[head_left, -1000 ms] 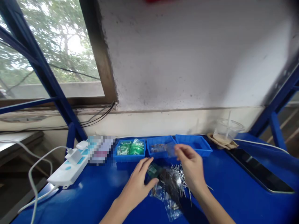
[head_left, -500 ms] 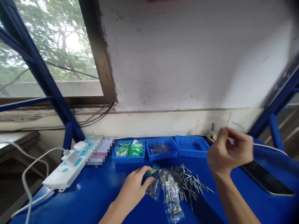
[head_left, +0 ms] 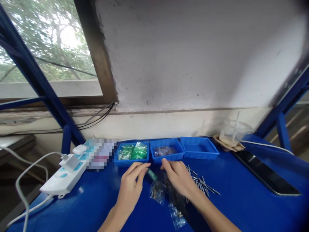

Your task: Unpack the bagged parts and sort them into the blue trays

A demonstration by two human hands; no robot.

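Observation:
My left hand [head_left: 132,182] is closed, thumb and fingertips pinching the top end of a small clear plastic bag [head_left: 158,192]. A green piece [head_left: 152,175] and several thin brass-coloured pins or screws show in that bag, which hangs or rests near the table. To its right, my right hand [head_left: 180,177] has its fingers curled in a pinch; what they hold, if anything, is hidden. Below my right hand lie more clear bags [head_left: 178,215] with small metal parts, partly covered by it. A pile of loose thin metal rods [head_left: 202,185] spreads just beyond my right wrist.
Three blue bins stand at the back: one with green-filled bags [head_left: 140,151], one with bagged small parts [head_left: 165,151], one bare [head_left: 199,148]. A white power strip [head_left: 64,177] with cables is left. A phone [head_left: 267,174] and plastic cup [head_left: 235,130] are right.
My right hand has come down and left from beside the cup to above the bags. My left hand has shifted up and left, with the small bag's top between its fingertips.

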